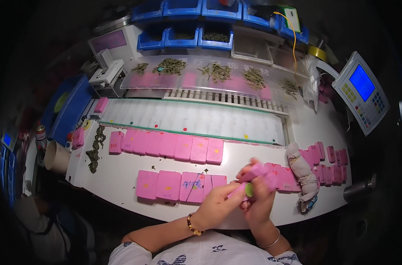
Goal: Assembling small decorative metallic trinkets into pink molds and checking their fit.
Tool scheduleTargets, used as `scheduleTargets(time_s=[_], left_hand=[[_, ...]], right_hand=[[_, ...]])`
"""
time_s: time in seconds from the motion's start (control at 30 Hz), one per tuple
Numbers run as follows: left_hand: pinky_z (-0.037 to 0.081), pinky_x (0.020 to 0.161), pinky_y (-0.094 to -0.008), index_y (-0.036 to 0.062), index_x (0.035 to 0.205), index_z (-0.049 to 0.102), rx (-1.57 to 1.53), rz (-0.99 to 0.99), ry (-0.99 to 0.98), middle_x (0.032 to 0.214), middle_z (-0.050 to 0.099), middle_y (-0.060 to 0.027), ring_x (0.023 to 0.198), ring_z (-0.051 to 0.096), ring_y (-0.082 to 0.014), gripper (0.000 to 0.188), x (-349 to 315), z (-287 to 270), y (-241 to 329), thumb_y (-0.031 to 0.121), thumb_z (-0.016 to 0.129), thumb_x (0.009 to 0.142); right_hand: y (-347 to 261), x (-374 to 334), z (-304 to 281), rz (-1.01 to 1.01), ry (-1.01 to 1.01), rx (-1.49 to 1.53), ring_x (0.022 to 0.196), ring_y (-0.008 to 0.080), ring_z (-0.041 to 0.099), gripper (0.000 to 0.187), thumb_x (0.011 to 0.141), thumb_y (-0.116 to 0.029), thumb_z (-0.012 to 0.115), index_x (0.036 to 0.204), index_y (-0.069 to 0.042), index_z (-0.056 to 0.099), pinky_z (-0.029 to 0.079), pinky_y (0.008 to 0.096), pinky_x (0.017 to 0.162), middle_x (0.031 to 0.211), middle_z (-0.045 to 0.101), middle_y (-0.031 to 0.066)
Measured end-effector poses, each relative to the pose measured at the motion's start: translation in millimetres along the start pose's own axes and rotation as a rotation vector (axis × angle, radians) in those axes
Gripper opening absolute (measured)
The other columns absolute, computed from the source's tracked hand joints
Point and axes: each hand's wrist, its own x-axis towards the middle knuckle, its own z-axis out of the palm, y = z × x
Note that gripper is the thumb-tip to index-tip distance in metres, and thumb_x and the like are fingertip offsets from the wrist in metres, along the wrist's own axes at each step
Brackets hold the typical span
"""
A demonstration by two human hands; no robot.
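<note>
Both of my hands are together over the front of the white table. My left hand [214, 206], with a beaded bracelet at the wrist, is closed on a pink block. My right hand [259, 206] grips the same pink block [254, 173] from the other side, smeared by motion. A round bright green piece [249, 190] shows between the hands; whether it is loose or set in the block I cannot tell. Just left of the hands lies a row of flat pink blocks [169, 186], some with pen marks. Behind it runs a longer row of pink blocks [183, 145].
A long glass-topped strip [187, 121] crosses the table. Behind it, a clear sheet [192, 84] bears heaps of small dark green pieces [172, 66]. Blue bins [181, 37] line the back. A cloth roll [300, 170], more pink blocks [328, 174] and a keypad display [362, 92] stand right.
</note>
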Motion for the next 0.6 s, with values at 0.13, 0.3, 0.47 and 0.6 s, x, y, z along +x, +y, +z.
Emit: scheduleTargets(time_s=[0.13,0.3,0.47,0.6], left_hand=[[0.048,0.08,-0.0316,-0.0066,0.102,0.055,0.261,0.284,0.024,0.099,0.056,-0.0077,0.094,0.054,-0.0152,0.027,-8.8,13.8,-0.1,0.017,0.041,0.104],[0.045,0.073,-0.0447,-0.0027,0.086,0.051,0.967,0.349,0.054,0.088,0.056,-0.0182,0.08,0.054,-0.036,0.023,6.1,-69.4,28.7,0.017,0.045,0.095],[0.045,0.071,-0.0464,-0.0013,0.078,0.055,1.298,0.059,0.475,0.077,0.057,-0.0163,0.075,0.055,-0.0358,0.033,11.6,-129.0,62.2,0.025,0.049,0.097],[0.046,0.069,-0.0407,-0.0002,0.081,0.059,1.265,0.164,0.471,0.079,0.059,-0.0124,0.075,0.058,-0.0303,0.022,8.4,-115.8,61.8,0.019,0.06,0.091]], right_hand=[[-4.1,28.6,-4.0,0.097,0.081,0.456,0.084,0.0181,0.062,0.05,0.096,-0.036,0.057,0.134,-0.004,0.049,0.056,0.0321,0.069,0.103,0.06,0.0082],[-9.1,24.1,-15.2,0.051,-0.094,0.325,0.092,0.0228,0.064,0.069,0.097,-0.054,0.051,0.143,-0.004,0.041,0.06,0.0449,0.081,0.107,0.059,0.009],[-9.1,18.6,-17.0,0.063,-0.111,0.325,0.108,0.0259,0.06,0.063,0.102,-0.05,0.043,0.14,0.0,0.041,0.053,0.048,0.095,0.121,0.056,0.0149],[-4.2,18.0,-16.4,0.077,-0.08,0.326,0.111,0.0256,0.059,0.055,0.104,-0.044,0.041,0.137,0.0,0.043,0.05,0.0497,0.099,0.121,0.056,0.0138]])
